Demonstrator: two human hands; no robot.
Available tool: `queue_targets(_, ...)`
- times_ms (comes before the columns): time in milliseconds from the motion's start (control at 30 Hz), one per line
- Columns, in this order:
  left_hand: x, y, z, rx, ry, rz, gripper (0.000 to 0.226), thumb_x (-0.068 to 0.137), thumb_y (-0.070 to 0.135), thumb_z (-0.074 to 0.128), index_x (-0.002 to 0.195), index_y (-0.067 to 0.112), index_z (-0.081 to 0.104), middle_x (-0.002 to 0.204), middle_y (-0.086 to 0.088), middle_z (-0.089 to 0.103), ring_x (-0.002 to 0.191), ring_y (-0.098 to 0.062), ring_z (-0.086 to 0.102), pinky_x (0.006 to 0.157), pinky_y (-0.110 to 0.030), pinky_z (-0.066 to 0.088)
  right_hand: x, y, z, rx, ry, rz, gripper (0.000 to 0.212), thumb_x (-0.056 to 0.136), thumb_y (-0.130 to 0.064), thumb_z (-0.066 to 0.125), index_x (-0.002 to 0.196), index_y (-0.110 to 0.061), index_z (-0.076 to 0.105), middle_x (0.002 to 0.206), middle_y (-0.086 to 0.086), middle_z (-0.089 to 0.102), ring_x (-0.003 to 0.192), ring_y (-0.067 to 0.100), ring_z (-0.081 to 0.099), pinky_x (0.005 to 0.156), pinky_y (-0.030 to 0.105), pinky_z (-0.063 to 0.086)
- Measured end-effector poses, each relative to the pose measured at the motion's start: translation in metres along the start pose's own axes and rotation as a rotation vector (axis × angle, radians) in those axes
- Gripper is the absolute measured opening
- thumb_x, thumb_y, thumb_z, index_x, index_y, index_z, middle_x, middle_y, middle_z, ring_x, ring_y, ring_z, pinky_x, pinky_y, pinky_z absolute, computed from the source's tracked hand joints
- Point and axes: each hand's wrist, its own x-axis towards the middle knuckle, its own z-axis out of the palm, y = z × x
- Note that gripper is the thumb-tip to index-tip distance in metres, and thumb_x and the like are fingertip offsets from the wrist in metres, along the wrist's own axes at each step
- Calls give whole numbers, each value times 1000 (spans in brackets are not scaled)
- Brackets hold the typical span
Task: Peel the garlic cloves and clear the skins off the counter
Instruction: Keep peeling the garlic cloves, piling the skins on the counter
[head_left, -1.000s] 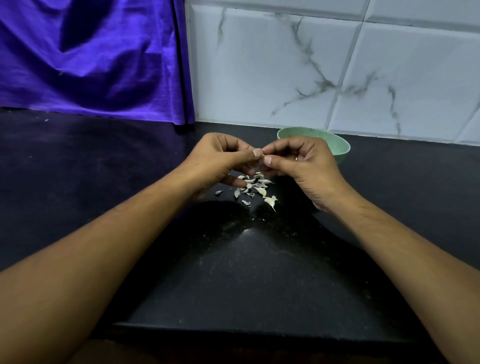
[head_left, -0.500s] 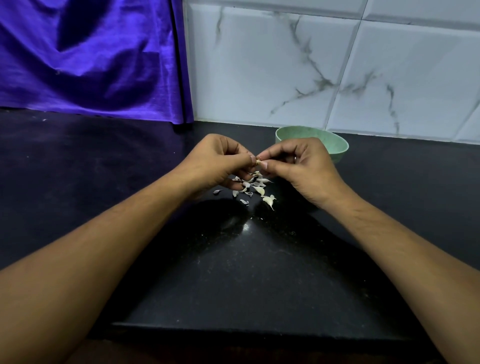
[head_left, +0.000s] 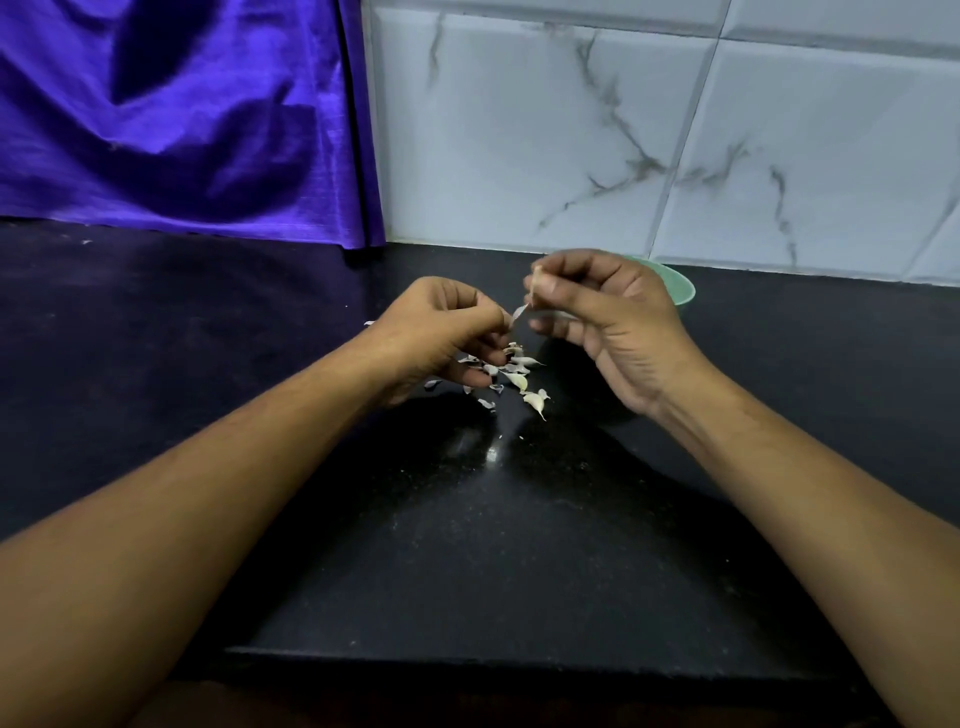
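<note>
- two hands were raised just above the black counter, close together but not touching.
- the right hand pinched a garlic clove between thumb and forefinger, with only the clove's tip showing.
- the left hand, fingers curled, pinched a strip of skin just below the clove; whether it joined the clove could not be told.
- a pile of skins and cloves lay on the counter beneath the hands.
- a green bowl stood behind the right hand, near the marble-tiled wall.
- a purple cloth hung at the back left.
</note>
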Motion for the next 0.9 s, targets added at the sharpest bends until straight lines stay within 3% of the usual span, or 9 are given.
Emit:
queue_targets(167, 1, 0, -4, 19, 28, -5, 8, 96, 7, 65, 91, 2, 69, 78, -8, 66, 69, -13, 67, 61, -33, 61, 2, -7, -5, 161, 55, 46, 15, 85, -8, 72, 100, -9, 68, 97, 9, 73, 84, 21, 71, 68, 32, 60)
queue_targets(467, 2, 3, -7, 68, 55, 19, 16, 95, 10, 61, 90, 2, 73, 80, -10, 71, 75, -18, 69, 64, -34, 59, 1, -3, -4, 99, 60, 113, 15, 90, -3, 69, 105, -6, 68, 90, 8, 72, 75, 18, 71, 66, 31, 62)
queue_targets(700, 0, 3, -8, 82, 17, 73, 14, 93, 12, 71, 82, 6, 66, 77, -9, 70, 74, -15, 71, 62, -35, 60, 2, -2, -5, 20, 48, 106, 15, 91, -3, 69, 106, -6, 69, 92, 9, 73, 72, 17, 71, 62, 30, 60)
queue_targets(900, -2, 4, -8, 49, 7, 87, 11, 91, 5, 73, 91, 5, 62, 82, -11, 68, 74, -17, 71, 62, -37, 60, 0, -1, -4, -63, 10, 98, 13, 92, -5, 70, 104, -10, 71, 94, 10, 75, 70, 17, 70, 56, 27, 58)
